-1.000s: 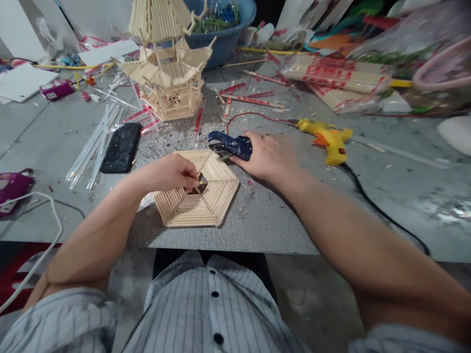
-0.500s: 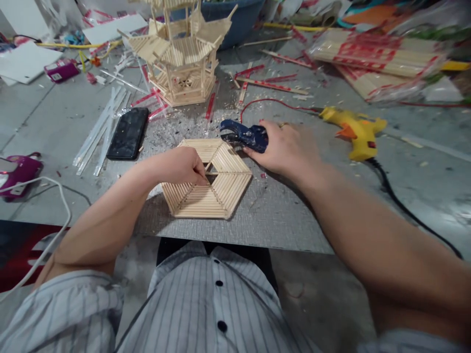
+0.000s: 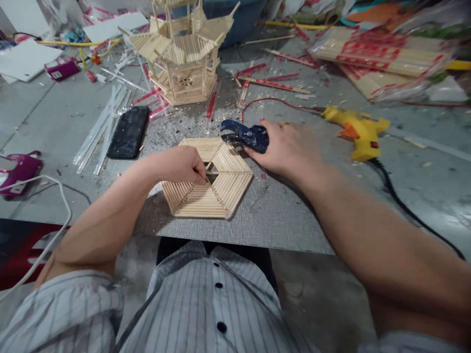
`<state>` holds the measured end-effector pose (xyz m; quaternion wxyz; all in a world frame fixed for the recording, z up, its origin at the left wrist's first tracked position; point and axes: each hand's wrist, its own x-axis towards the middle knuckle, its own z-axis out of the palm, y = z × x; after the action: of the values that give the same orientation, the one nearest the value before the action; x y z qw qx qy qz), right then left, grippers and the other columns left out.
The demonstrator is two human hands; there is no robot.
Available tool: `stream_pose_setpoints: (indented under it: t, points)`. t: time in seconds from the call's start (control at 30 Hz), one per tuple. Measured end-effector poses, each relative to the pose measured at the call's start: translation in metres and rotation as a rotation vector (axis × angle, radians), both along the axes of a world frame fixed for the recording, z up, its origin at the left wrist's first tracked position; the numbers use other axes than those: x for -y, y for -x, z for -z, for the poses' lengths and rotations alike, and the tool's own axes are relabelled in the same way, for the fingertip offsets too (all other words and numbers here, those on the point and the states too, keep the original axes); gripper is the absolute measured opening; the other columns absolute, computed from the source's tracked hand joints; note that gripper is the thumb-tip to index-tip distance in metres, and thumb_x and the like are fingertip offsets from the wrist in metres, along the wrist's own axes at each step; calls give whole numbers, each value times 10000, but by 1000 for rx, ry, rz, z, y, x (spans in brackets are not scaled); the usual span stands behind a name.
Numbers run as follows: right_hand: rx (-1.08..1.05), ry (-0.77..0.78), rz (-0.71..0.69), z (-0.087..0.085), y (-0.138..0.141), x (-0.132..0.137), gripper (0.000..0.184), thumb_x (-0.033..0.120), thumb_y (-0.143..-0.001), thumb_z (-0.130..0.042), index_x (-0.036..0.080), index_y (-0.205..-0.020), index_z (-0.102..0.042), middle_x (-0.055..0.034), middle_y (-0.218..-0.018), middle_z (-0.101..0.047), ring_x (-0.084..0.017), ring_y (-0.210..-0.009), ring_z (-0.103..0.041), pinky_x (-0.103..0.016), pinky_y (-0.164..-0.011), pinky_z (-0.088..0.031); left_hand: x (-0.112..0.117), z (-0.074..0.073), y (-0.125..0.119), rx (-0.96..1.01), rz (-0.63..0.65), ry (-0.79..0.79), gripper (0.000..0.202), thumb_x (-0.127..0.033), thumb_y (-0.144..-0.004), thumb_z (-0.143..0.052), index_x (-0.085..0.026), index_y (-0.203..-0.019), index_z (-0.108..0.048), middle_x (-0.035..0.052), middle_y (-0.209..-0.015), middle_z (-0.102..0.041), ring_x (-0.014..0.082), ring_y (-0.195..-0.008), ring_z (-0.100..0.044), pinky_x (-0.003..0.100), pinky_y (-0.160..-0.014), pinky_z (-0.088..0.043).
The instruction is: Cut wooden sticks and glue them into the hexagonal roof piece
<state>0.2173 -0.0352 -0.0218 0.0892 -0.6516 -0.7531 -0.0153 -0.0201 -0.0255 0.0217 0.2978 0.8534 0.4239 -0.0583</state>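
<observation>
Mid-frame, the left hand (image 3: 184, 164) seemingly pinches the flat hexagonal pale wooden-stick panel (image 3: 200, 203) near its opening; pressing hard could snap spokes, and the dark-blue curved-headed cutter (image 3: 254, 139) grasped by the right hand (image 3: 289, 147) could, slipping left, chip its edge

Under your left hand (image 3: 180, 164), the hexagonal panel (image 3: 202, 201) looks like matt, ridged wood; the blue tool (image 3: 253, 138) in your right hand (image 3: 289, 147) looks scuffed; beyond your left hand, the phone (image 3: 128, 132) shines smooth.
</observation>
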Motion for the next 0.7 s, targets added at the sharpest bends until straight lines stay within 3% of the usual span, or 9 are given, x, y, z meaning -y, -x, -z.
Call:
stream_pose_setpoints:
  t: [0.3, 0.7]
  points:
    - [-6, 15, -5, -1, 1, 1, 599, 508, -830, -527, 87, -1255, -523, -242, -1047, -626, -377, -947, -587, -476, -809, -388, 0, 0, -2, 14, 16, 5, 81, -219, -661, -698, -230, -698, -768, -17, -692, -744, 100, -590, -598, 199, -569, -359]
    - [7, -23, -17, 4, -1, -1, 609, 520, -820, -524, 95, -1256, -529, -222, -1028, -640, -363, -926, -585, -461, -800, -387, 3, -5, -4, -44, -49, 23, 97, -245, -700, -678, -218, -667, -765, -19, -614, -702, 94, -529, -534, 226, -567, -332]
